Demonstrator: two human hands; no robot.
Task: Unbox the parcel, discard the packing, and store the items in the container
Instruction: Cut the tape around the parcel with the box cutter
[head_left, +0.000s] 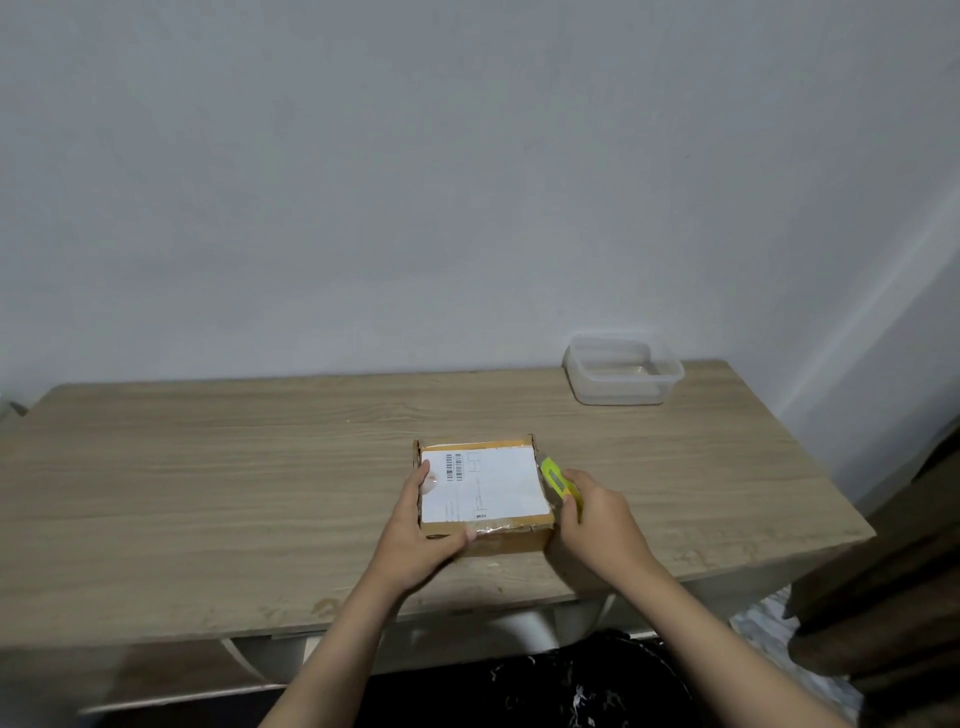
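Note:
A flat cardboard parcel (488, 493) with a white shipping label and clear tape lies on the wooden table (208, 467), near its front edge. My left hand (421, 530) grips the parcel's left side and front corner, thumb along the front edge. My right hand (597, 519) holds a yellow-green box cutter (558, 480) against the parcel's right edge, its tip pointing away from me. The parcel looks taped shut. A clear plastic container (623, 371) without a lid stands at the table's back right corner, apart from both hands.
A pale wall rises right behind the table. A dark wooden piece of furniture (893, 597) stands close to the table's right end. My lap in dark patterned cloth (571, 686) shows below the table's front edge.

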